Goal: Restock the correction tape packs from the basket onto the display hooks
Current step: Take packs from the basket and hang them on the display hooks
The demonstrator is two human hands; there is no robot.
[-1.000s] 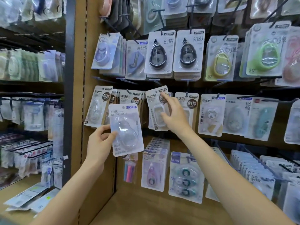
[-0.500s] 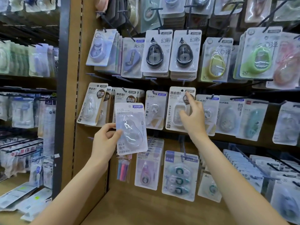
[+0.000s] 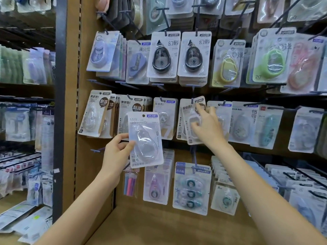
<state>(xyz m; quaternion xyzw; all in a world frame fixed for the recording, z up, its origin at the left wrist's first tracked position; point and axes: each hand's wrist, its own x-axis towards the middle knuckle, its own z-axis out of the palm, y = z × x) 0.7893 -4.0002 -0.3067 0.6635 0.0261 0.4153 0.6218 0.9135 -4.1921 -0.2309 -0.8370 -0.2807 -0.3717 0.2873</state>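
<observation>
Packed hooks of hanging packs crowd the wooden display panel (image 3: 99, 174), overlapping closely. On the left, a white correction tape pack (image 3: 145, 138) is held upright before the middle row, pinched at its edge by the left hand (image 3: 115, 154). Further right, a tilted brown-card pack (image 3: 193, 121) on its hook (image 3: 192, 93) is gripped by the raised right hand (image 3: 207, 128).

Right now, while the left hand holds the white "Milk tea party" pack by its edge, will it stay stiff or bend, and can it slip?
The "Milk tea party" pack probably stays fairly stiff: the left hand pinches only its lower left edge, yet the card stands upright without sagging. It seems light, since that small pinch carries it. The glossy clear blister may be slippery, so gripping the card looks safer.
</observation>
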